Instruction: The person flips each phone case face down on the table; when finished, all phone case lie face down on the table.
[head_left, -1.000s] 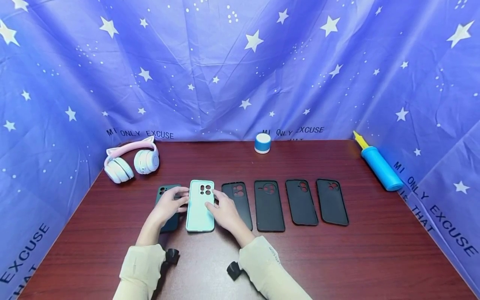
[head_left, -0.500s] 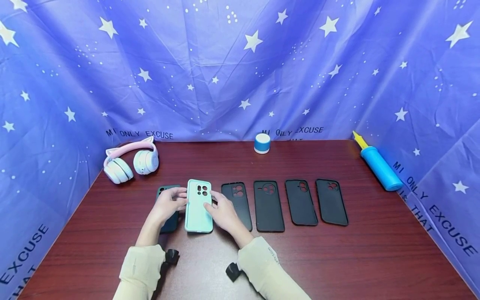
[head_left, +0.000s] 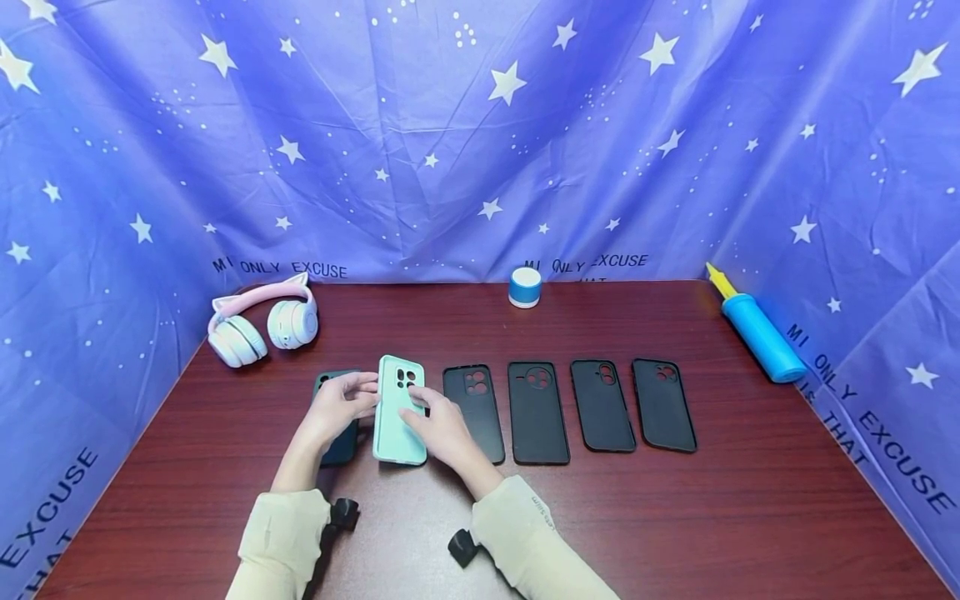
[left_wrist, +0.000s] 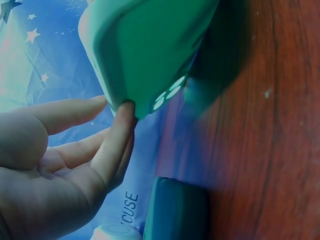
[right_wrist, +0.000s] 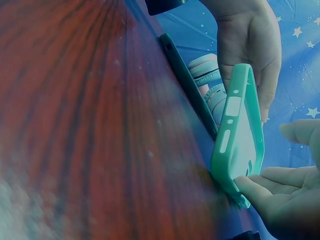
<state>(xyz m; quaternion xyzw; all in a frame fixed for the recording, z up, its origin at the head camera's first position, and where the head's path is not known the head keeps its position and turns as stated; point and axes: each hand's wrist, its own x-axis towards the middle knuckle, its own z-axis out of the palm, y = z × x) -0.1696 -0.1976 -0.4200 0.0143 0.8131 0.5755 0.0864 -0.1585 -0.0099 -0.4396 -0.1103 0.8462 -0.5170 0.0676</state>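
Observation:
A mint-green phone case (head_left: 397, 425) stands tilted over the table, its open inner side facing up and its left edge raised. My left hand (head_left: 337, 410) pinches that edge; the thumb lies at the rim and fingertips touch the back, as the left wrist view shows near the camera holes. My right hand (head_left: 446, 425) reaches over the case's right side. One fingertip touches the rim in the right wrist view, while its thumb (right_wrist: 300, 131) stays apart from the case. Beneath my left hand lies a dark green phone case (head_left: 343, 446), partly covered.
Several black phone cases, among them one (head_left: 538, 417) with a round camera opening, lie in a row to the right. Cat-ear headphones (head_left: 294, 323) sit at the back left. A blue-and-white cylinder (head_left: 524, 287) stands at the back, a blue hand pump (head_left: 761, 337) at the right edge.
The mint phone case has tipped further, its left edge higher. My right hand has slid left from the case's right edge to over its inner side. My left hand stays nearly in place.

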